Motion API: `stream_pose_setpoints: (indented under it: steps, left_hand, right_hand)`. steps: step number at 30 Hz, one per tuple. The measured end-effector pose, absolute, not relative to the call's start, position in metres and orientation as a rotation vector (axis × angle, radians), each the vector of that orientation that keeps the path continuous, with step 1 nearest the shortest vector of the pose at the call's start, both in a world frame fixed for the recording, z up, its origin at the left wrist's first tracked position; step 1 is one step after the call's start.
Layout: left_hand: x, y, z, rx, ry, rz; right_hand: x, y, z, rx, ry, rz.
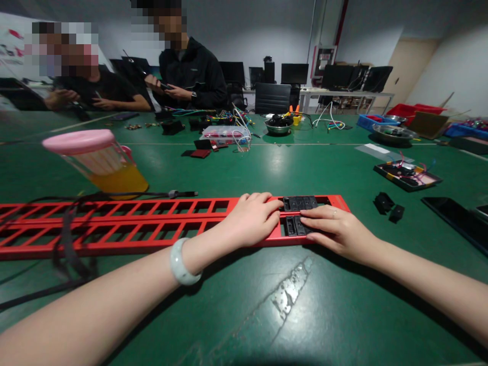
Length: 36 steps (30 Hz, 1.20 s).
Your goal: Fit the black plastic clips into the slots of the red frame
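Note:
A long red frame [213,217] with two rows of rectangular openings lies across the green table. At its right end, black plastic socket-like inserts [299,204] sit in the far row. In the near row are more black inserts [291,226], partly hidden by my right hand [335,229]. That hand rests with its fingers stretched over them. My left hand [253,218] lies across the frame just left of the inserts, its fingers extended and its fingertips close to them. Neither hand shows anything gripped.
A pink-lidded cup [120,178] of orange liquid stands behind the frame, near a black cable [68,239] crossing its left part. Two loose black pieces [384,202], a phone [457,221] and a parts tray [407,175] lie at right. Two people [192,76] work across the table.

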State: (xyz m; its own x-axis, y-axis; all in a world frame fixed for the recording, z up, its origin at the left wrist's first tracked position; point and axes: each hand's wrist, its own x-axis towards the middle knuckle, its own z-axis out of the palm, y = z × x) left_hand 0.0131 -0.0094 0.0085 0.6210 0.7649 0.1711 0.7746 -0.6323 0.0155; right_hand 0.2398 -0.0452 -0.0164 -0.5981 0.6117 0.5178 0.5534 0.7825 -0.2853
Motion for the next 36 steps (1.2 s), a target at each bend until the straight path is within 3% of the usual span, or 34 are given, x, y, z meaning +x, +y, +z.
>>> stream_pose_setpoints:
  steps: [36]
  left_hand:
    - [0.0123,-0.0093,0.0082,-2.754,-1.307,-0.215]
  right_hand:
    - [0.2407,-0.0448,-0.0152,-0.883,-2.424,0.101]
